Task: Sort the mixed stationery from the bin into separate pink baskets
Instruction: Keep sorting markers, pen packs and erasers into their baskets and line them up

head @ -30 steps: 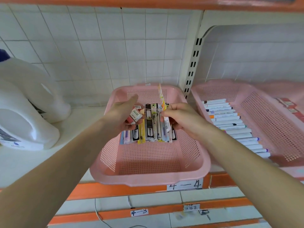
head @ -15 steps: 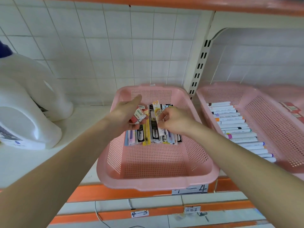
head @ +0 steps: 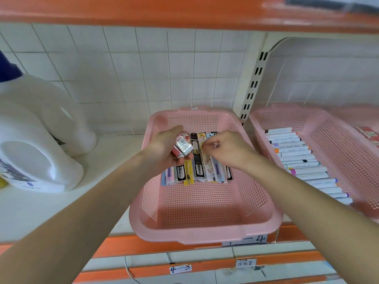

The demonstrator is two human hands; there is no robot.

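Note:
A pink mesh basket sits on the shelf in front of me, with a row of several packaged pens lying side by side across its far half. My left hand hovers over the basket's left side and grips two or three small wrapped erasers. My right hand is low over the pen row, fingers curled, pinching the top of a light-coloured pen packet that lies among the others.
A second pink basket to the right holds a row of white markers; a third basket at the far right edge holds red packets. Two big white jugs stand on the shelf to the left. An orange shelf edge runs overhead.
My right hand has lowered the yellowish pen packet from upright down flat into the pen row. The left hand stays over the basket's left side with the erasers.

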